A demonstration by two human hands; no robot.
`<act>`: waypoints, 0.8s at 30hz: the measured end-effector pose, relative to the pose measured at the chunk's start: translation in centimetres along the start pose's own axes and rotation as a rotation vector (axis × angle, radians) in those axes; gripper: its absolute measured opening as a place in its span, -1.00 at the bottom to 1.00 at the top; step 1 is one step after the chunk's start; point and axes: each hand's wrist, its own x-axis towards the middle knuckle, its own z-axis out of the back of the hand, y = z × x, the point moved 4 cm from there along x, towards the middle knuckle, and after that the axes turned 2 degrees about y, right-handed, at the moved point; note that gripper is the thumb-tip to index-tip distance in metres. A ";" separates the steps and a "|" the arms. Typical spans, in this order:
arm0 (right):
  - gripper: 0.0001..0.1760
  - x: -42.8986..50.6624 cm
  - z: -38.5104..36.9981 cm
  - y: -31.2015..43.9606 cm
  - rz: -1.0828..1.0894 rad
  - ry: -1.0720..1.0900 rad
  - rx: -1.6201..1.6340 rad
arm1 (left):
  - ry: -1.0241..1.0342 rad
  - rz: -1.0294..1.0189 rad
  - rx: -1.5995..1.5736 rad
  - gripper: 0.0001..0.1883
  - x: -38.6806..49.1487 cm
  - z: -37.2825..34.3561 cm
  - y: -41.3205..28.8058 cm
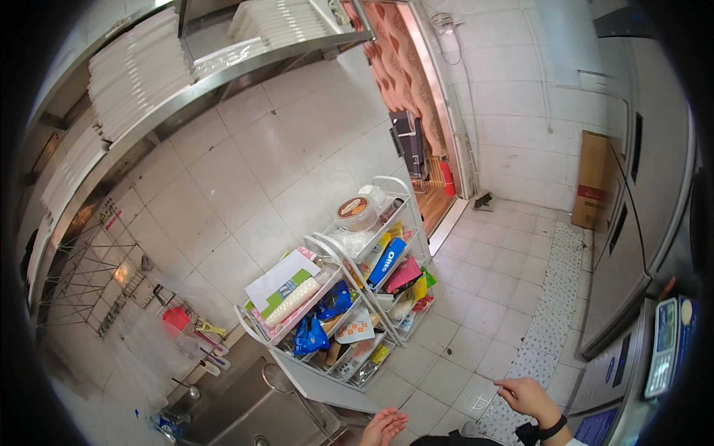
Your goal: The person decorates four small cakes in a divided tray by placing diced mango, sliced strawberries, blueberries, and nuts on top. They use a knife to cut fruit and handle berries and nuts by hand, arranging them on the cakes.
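My left hand (384, 426) is at the bottom of the view, palm partly turned up and fingers loosely bent, with nothing in it. It is nearest to the stainless steel sink (240, 410) and a white panel (318, 384) at the sink's side. To the right, my right hand (524, 398) hangs over the floor, index finger stretched out and the others bent, holding nothing. A dark band (552, 428) circles that wrist. Ahead stand two white tiered carts (365, 290) filled with packets, including a blue Oreo box (386, 263) and a round lidded tub (355, 214).
Steel refrigerator doors (641, 161) and a digital scale (662, 348) line the right side. A patterned mat strip (538, 329) crosses the tiled floor. Stacked white trays (139, 72) fill the overhead shelf. Beyond the doorway hangs a pink curtain (404, 83); a cardboard box (591, 178) leans at the wall.
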 end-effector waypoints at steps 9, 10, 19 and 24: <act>-0.74 15.9 -0.4 -4.0 0.113 0.128 0.176 | -0.243 -0.260 0.380 -0.65 10.5 -0.8 -5.0; -0.73 17.4 -0.7 -4.4 0.107 0.139 0.187 | -0.331 -0.363 0.518 -0.62 12.2 -1.1 -6.3; -0.74 36.9 5.2 -6.9 0.028 -0.062 0.321 | -0.376 -0.904 0.850 -0.46 32.0 -9.1 -26.4; -0.71 47.1 6.7 -7.9 0.058 -0.223 0.467 | -0.394 -0.987 0.793 -0.39 41.0 -13.0 -34.6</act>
